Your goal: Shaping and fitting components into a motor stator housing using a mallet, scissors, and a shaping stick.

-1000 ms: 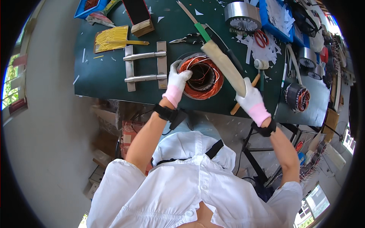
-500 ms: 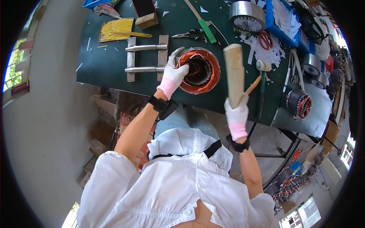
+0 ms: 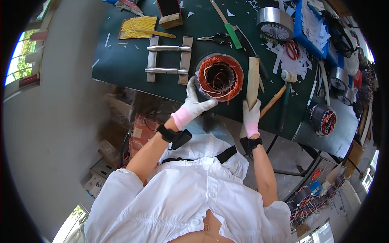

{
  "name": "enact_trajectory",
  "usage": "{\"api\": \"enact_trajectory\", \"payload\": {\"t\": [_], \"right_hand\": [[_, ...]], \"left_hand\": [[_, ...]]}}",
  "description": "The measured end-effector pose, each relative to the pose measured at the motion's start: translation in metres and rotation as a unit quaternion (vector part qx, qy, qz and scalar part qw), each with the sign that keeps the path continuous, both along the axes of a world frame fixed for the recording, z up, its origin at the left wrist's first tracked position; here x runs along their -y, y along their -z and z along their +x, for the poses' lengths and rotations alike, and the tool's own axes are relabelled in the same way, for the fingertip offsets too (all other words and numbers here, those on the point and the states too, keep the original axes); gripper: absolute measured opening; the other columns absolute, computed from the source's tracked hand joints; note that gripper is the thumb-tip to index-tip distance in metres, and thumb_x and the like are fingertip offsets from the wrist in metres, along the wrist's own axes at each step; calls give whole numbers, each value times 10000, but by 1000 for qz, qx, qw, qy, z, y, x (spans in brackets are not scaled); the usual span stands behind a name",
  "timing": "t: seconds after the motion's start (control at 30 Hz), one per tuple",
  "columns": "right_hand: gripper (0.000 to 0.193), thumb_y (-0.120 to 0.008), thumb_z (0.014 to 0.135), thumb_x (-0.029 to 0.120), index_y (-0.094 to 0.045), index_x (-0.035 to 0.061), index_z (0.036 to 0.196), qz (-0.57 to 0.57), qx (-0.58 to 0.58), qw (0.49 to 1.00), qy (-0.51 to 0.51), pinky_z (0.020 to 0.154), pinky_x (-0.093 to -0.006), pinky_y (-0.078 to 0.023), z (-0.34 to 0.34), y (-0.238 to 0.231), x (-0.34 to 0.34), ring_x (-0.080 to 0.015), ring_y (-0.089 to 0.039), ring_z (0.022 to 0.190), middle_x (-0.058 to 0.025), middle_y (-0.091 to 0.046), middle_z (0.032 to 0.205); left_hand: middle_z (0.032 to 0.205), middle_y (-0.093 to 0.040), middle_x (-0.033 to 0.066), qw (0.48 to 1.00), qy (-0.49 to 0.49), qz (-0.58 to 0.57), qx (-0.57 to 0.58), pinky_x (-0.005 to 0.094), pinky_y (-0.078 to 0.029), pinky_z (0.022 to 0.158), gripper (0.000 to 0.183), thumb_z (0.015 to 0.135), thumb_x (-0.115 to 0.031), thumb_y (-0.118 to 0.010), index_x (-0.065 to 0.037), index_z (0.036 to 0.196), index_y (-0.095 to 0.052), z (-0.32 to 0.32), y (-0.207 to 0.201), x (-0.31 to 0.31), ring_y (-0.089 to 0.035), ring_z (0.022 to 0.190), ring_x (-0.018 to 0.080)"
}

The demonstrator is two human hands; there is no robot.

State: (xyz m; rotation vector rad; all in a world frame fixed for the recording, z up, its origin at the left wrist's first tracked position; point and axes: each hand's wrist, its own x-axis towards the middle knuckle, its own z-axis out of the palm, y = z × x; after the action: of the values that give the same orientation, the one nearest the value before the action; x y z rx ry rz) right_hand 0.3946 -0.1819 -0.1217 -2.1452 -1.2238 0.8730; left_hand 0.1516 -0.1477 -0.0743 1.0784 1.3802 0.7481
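In front of me on the green table stands a motor stator (image 3: pixel 236 79) with a thick ring of copper windings around its open bore. Spread around its near left side, my left hand (image 3: pixel 194 106) in a white glove has thumb and fingers apart along the rim. My right hand (image 3: pixel 251 114), gloved too, is wrapped around a pale wooden stick (image 3: pixel 253 79) beside the stator's right side. The stick points away from me, its far end over the table. A wooden-handled mallet (image 3: pixel 274 99) with a whitish head lies just right of it.
Left of the stator sits a metal frame with two bars (image 3: pixel 167 71); behind it are yellow strips (image 3: pixel 138 27) on a tray. Pliers (image 3: pixel 214 38), a green-handled tool (image 3: pixel 232 35), red scissors (image 3: pixel 292 50) and a metal stator core (image 3: pixel 275 22) lie farther back. Another wound stator (image 3: pixel 323 119) is at right.
My left hand has slid from the stator's bore and left side to its near left rim. My right hand has lowered the wooden stick beside the stator. The view has shifted slightly.
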Motion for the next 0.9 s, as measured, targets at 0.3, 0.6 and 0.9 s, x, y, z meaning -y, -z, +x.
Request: {"api": "enact_trajectory", "payload": {"t": [0.3, 0.6, 0.9], "right_hand": [[476, -693, 746, 142, -508, 92, 1181, 139, 62, 969, -193, 765, -411, -480, -27, -127, -64, -303, -551, 934, -140, -527, 1086], [288, -456, 865, 119, -609, 45, 1098, -219, 99, 882, -405, 863, -389, -481, -113, -76, -139, -331, -566, 1029, -187, -586, 1140], [549, -544, 871, 402, -418, 8, 1232, -9, -123, 988, -96, 784, -442, -448, -102, -145, -56, -448, -557, 907, -275, -581, 973]], "left_hand": [[1156, -531, 73, 993, 59, -100, 16, 283, -383, 946, 384, 963, -238, -435, -11, 1273, -446, -73, -30, -58, -490, 1089, 158], [1072, -540, 231, 920, 270, 162, -232, 364, -425, 907, 297, 924, -117, -343, 20, 1148, -483, -30, 24, -116, -527, 1021, 371], [979, -540, 295, 953, 230, 17, -197, 465, -393, 858, 312, 927, -242, -380, 36, 961, -518, -4, -19, -108, -483, 932, 475]]}}
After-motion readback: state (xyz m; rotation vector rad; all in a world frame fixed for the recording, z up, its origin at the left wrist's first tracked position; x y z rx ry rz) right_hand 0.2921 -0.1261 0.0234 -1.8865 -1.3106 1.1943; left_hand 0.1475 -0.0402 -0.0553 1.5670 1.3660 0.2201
